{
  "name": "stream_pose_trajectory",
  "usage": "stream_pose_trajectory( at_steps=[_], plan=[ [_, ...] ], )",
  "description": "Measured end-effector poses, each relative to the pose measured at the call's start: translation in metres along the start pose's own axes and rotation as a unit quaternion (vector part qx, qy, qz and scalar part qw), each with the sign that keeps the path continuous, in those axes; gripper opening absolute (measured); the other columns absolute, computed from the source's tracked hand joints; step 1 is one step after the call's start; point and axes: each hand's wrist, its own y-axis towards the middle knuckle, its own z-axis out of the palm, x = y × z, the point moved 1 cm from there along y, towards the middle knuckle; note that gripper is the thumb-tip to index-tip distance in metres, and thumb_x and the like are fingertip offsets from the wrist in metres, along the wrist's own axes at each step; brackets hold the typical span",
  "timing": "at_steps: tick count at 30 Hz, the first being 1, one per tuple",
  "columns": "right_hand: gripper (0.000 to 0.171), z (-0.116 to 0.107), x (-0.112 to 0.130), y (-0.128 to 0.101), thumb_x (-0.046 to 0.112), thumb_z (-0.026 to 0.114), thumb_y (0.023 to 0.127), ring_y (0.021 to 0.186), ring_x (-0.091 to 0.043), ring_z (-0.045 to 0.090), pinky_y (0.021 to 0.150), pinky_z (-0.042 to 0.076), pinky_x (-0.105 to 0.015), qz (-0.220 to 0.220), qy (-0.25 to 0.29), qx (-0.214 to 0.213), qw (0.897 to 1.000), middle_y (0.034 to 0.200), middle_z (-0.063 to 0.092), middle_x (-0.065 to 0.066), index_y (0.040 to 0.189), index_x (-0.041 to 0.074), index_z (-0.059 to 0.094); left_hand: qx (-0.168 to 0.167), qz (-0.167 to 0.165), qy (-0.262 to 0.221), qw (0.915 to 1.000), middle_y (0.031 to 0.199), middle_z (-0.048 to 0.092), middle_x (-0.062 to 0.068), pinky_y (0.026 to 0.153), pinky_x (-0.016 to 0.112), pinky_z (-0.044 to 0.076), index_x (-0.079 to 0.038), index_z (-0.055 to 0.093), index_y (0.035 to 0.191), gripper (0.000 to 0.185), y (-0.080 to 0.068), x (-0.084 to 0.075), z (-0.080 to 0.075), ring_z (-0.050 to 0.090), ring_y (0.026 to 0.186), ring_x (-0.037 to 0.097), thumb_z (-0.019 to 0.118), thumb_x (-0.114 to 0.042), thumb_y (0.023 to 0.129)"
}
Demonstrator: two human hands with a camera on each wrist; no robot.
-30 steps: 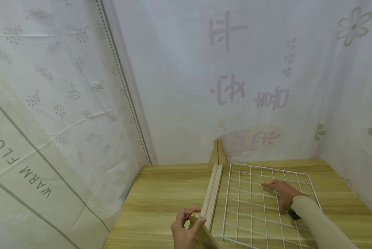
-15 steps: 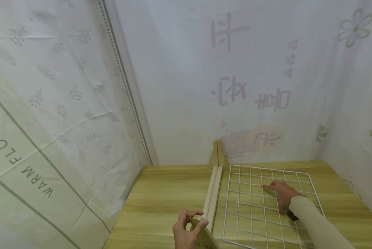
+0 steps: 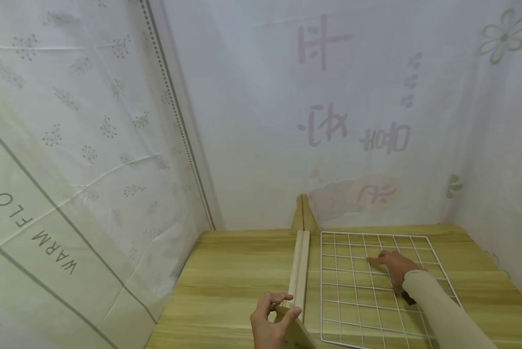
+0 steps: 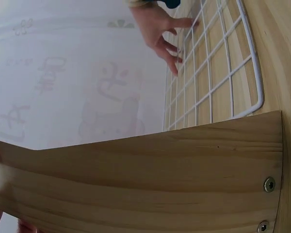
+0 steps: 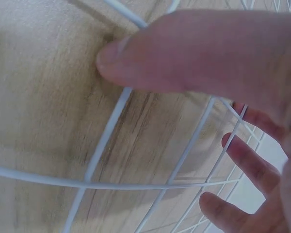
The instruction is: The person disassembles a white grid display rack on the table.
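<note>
Two hands at work on wooden surface (image 3: 234, 271). My left hand (image 3: 271, 324) grips near end of grooved wooden rail (image 3: 300, 266). My right hand (image 3: 396, 269) presses flat, fingers spread, on white wire grid (image 3: 356, 291) lying just beside rail. Best keep grid edge parallel to groove, pressure even.

Your left hand (image 3: 271, 324) grips the near end of the wooden frame (image 3: 299, 276); your right hand (image 3: 393, 268) rests flat on the white wire grid (image 3: 356, 310) lying on the tabletop (image 3: 230, 281).
</note>
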Motion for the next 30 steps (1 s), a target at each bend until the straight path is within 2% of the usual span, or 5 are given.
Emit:
stream_pose_trajectory(
  at_steps=[6, 12, 19, 25, 30],
  plan=[
    [0.108, 0.001, 0.001, -0.002, -0.013, 0.085, 0.039, 0.104, -0.039, 0.055, 0.037, 0.04, -0.022, 0.004, -0.005, -0.001, 1.0, 0.131, 0.048, -0.015, 0.135, 0.022, 0.049, 0.001, 0.026, 0.012, 0.9996, 0.089, 0.066, -0.011, 0.073, 0.022, 0.043, -0.026, 0.063, 0.088, 0.022, -0.003, -0.002, 0.009, 0.058, 0.084, 0.006, 0.077, -0.03, 0.071],
    [0.101, -0.002, 0.007, -0.006, -0.018, 0.08, 0.043, 0.112, -0.041, 0.05, 0.043, 0.041, -0.024, 0.013, 0.002, -0.006, 1.0, 0.132, 0.047, -0.015, 0.133, 0.019, 0.052, -0.004, 0.015, 0.016, 0.9998, 0.087, 0.065, -0.012, 0.073, 0.022, 0.042, -0.027, 0.064, 0.087, 0.022, -0.004, -0.004, 0.015, 0.057, 0.081, 0.006, 0.077, -0.032, 0.071],
    [0.094, 0.0, 0.007, -0.006, -0.018, 0.079, 0.048, 0.111, -0.047, 0.05, 0.05, 0.046, -0.026, -0.007, 0.001, -0.023, 1.0, 0.132, 0.047, -0.02, 0.132, 0.014, 0.051, -0.015, 0.048, 0.029, 0.9983, 0.084, 0.065, -0.002, 0.069, 0.023, 0.042, -0.014, 0.065, 0.085, 0.024, -0.003, -0.005, 0.017, 0.055, 0.077, 0.009, 0.08, -0.019, 0.067],
    [0.086, 0.006, -0.005, -0.008, -0.019, 0.066, 0.057, 0.122, -0.049, 0.042, 0.087, 0.047, -0.051, -0.024, 0.064, -0.036, 0.997, 0.138, 0.044, -0.023, 0.136, 0.007, 0.045, -0.013, 0.062, 0.012, 0.9979, 0.086, 0.064, -0.002, 0.07, 0.023, 0.042, -0.017, 0.064, 0.087, 0.024, -0.004, -0.007, 0.011, 0.056, 0.079, 0.013, 0.079, -0.02, 0.068],
    [0.081, 0.0, -0.007, -0.009, 0.006, 0.072, 0.068, 0.121, -0.052, 0.042, 0.09, 0.041, -0.061, -0.027, 0.163, -0.055, 0.985, 0.137, 0.044, -0.027, 0.141, 0.002, 0.036, 0.012, 0.092, -0.023, 0.9954, 0.088, 0.065, -0.003, 0.07, 0.023, 0.043, -0.017, 0.064, 0.089, 0.023, -0.001, 0.0, 0.008, 0.058, 0.081, 0.014, 0.078, -0.017, 0.07]
  ],
)
